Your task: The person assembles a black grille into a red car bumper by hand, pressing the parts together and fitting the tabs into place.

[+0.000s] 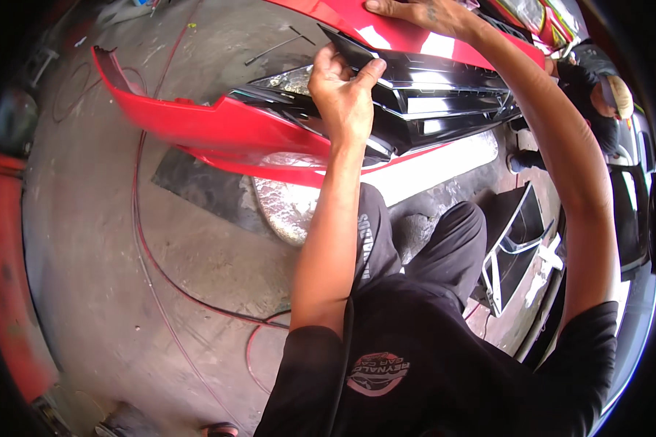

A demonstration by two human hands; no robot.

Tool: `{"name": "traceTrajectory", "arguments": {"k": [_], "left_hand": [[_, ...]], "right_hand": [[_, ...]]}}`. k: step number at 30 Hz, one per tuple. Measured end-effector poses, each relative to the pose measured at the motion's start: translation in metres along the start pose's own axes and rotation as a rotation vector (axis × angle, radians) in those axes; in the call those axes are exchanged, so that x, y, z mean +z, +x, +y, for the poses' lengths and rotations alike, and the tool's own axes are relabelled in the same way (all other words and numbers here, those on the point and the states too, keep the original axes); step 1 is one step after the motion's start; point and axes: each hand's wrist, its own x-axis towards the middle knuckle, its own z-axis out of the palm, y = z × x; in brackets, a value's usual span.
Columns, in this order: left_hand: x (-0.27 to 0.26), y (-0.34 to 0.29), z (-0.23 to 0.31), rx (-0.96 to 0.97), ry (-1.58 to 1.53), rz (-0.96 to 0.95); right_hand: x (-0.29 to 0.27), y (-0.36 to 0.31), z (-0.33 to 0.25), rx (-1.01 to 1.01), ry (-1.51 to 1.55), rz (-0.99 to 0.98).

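Observation:
A red car bumper (270, 138) with a black slatted grille (444, 105) lies before my knees. My left hand (342, 95) grips a pointed black edge piece of the grille (350, 51), the thumb on the near face and the fingers curled behind it. My right hand (423, 13) rests on the bumper's far red panel. Its thumb stretches flat along the red surface, while the other fingers are cut off by the upper edge of the view.
A silvery padded support (291, 211) sits under the bumper. Hoses (138, 218) cross the floor at left. A dark angular part (514, 247) lies right of my knee. Another person (598, 95) crouches at far right, beside a car (634, 291). A thin rod (273, 49) lies beyond.

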Motion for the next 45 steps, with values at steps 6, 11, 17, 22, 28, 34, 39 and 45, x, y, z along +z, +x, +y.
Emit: {"name": "traceTrajectory", "arguments": {"k": [6,11,17,22,28,34,39,45], "left_hand": [[0.005,-0.003,0.001,0.007,-0.005,-0.023],[-0.005,-0.002,-0.004,-0.027,0.114,-0.041],[0.009,-0.002,0.002,0.035,0.189,0.063],[0.014,0.002,0.005,0.023,0.27,0.06],[0.006,0.013,0.001,0.045,0.123,-0.021],[0.004,0.013,0.003,0.027,0.097,-0.051],[0.003,0.014,-0.003,-0.05,-0.003,-0.075],[-0.008,0.017,-0.001,-0.06,-0.085,-0.199]], "right_hand": [[-0.016,-0.015,-0.022,-0.035,0.069,-0.038],[-0.005,-0.008,-0.016,0.023,0.015,0.022],[-0.001,-0.005,-0.013,0.003,0.045,0.022],[0.0,-0.006,-0.014,-0.002,0.011,0.062],[-0.002,-0.004,-0.013,-0.028,0.051,0.035],[-0.001,-0.004,-0.015,-0.031,0.046,0.029],[0.004,-0.003,-0.004,-0.054,0.043,0.075],[-0.002,-0.008,-0.018,-0.068,0.029,0.065]]}}
